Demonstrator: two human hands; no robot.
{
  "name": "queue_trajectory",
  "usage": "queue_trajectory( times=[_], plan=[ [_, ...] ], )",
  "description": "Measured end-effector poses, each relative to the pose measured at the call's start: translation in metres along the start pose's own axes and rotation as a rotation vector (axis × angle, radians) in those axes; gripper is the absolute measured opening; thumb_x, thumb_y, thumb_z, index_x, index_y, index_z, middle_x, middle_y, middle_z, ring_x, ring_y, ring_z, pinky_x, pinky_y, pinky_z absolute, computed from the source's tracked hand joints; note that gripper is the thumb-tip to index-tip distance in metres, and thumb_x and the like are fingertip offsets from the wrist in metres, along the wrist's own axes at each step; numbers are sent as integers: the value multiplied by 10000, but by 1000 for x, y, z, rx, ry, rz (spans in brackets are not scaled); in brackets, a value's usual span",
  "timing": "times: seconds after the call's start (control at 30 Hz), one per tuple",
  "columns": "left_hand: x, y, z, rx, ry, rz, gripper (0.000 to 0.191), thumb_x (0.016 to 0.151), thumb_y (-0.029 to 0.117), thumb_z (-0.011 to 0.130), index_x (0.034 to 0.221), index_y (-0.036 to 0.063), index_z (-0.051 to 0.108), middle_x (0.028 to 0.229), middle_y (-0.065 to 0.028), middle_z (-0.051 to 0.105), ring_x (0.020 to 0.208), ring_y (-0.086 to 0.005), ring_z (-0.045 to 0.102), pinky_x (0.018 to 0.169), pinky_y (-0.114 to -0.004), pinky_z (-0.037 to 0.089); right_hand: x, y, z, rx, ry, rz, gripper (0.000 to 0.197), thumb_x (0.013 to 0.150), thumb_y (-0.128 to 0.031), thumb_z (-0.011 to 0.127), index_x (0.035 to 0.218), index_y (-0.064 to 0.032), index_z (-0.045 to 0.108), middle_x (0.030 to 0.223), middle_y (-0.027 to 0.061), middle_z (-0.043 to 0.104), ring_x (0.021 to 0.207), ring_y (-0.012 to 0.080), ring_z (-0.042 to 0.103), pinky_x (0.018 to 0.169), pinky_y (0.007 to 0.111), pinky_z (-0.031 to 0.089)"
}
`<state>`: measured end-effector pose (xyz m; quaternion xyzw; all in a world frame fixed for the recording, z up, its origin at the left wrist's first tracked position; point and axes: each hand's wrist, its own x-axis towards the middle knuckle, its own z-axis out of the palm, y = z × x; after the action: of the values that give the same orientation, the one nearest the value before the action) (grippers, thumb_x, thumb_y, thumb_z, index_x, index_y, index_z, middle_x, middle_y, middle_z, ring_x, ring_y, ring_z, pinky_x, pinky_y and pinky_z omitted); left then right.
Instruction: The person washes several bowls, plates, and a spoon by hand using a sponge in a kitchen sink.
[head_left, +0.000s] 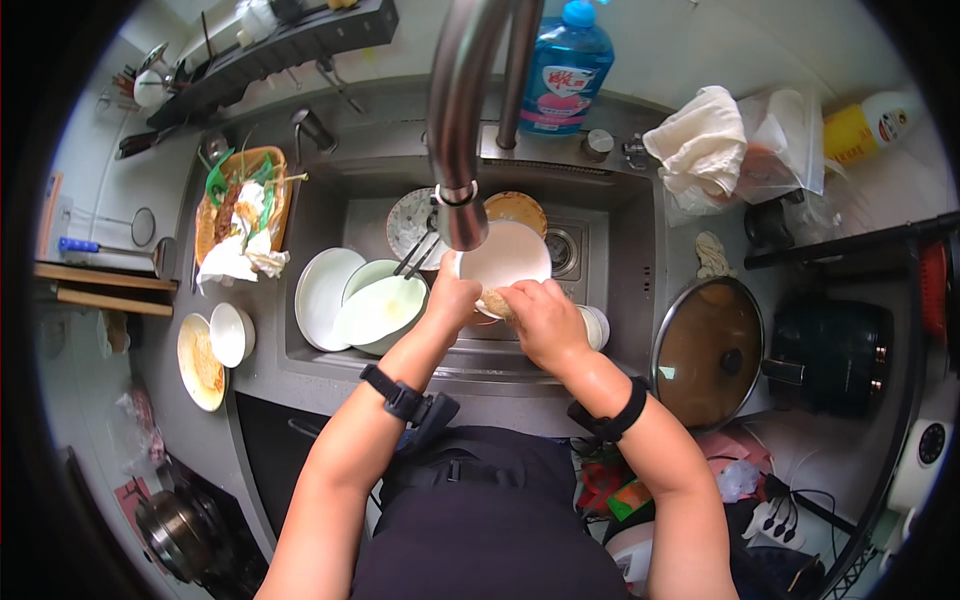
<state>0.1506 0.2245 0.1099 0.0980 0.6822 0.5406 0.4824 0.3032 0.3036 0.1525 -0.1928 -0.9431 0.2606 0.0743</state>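
Observation:
My left hand (452, 298) grips the left rim of a white bowl (506, 259), which is tilted over the sink (480, 360). In my right hand (547, 322) is a tan scrubber (496, 302), pressed to the bowl's near rim. Just above the bowl hangs the faucet spout (460, 225); I cannot make out any water running. White and pale green dishes (382, 311) lean together at the sink's left. Behind them are a patterned plate (409, 221) with dark utensils across it and an orange-brown plate (517, 210). A white cup (595, 328) is beside my right wrist.
On the left counter are an orange basket of scraps (281, 195), a soiled plate (199, 375) and a small white bowl (232, 335). A blue soap bottle (566, 71) stands behind the sink. A glass lid (705, 352) and a black air fryer (832, 360) occupy the right.

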Motion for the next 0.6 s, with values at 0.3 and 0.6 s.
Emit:
queue_trajectory(
  times=[0.3,0.6],
  plan=[
    [-25,-5,-40,155,-3,-160,642,643,-24,457,1276,25,370,1124,-172,524,1026,-299,550,798,-395,488,-15,68,-42,919,-303,516,441,712,-121,703,1121,-28,570,1070,113,580,977,257,572,876,334,443],
    [-54,0,-71,89,69,-259,680,635,-12,443,1301,28,310,1120,-184,497,945,-339,585,549,-445,572,-34,80,47,-396,-696,157,271,759,-199,582,1011,-126,651,1163,100,565,1151,293,460,964,396,368]
  ],
)
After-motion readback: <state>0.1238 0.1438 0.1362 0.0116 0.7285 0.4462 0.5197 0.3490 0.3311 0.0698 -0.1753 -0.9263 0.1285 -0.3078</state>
